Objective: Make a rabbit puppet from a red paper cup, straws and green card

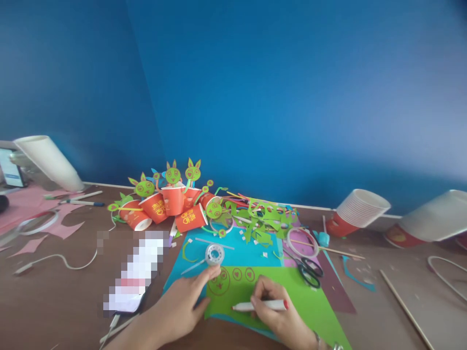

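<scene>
So on the left there's a bunch of finished-looking bunny faces (172,175) on red cups (172,203), then my left hand (177,308), loosely open by the tape roll (215,254), steadying the green sheet (310,311) with its inked, uncut face (220,286) and two small circles (237,274), while my right hand (275,316), well apart, grips a marker (272,305).

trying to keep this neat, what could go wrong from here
The left hand's fingertips are at the large drawn face, so any wet ink might smear. The right hand holds the marker low over the green sheet, where a slip could leave a stray line. The scissors overlap the sheet and might get knocked if it shifts.
</scene>
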Motion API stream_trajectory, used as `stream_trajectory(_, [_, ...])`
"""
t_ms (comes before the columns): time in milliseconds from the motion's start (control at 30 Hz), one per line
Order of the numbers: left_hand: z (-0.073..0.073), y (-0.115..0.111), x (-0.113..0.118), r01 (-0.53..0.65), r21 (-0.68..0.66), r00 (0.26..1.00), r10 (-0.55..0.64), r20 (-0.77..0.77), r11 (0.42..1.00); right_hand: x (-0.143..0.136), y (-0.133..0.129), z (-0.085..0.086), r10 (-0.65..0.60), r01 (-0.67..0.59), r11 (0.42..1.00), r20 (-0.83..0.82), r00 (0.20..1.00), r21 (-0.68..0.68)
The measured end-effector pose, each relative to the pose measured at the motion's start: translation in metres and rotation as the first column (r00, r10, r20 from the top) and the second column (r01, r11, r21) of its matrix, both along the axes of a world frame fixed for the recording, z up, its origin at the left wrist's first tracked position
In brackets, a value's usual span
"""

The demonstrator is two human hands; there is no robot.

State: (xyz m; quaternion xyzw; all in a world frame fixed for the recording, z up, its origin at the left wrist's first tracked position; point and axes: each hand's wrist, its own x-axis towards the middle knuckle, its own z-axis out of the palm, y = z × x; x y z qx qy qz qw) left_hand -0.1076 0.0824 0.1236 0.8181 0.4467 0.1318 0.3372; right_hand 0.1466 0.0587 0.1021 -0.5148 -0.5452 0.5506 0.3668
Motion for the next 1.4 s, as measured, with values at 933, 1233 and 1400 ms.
stream_trajectory(933, [0.003,0.001,0.003,0.001,-0.059,0.998,-0.005,-0.056,0.998,0.005,0.010,0.003,0.002,-0.004,0.999,0.039,0.999,0.035])
stream_trajectory(1233, [0.003,0.002,0.003,0.002,-0.065,0.997,-0.008,-0.082,0.998,0.005,0.009,-0.002,0.026,-0.028,0.999,0.077,0.997,0.032])
stream_trajectory(1400, [0.005,0.002,0.003,0.004,-0.063,0.996,-0.010,-0.086,0.998,0.004,0.010,0.003,0.021,-0.025,0.999,0.100,0.995,0.031])
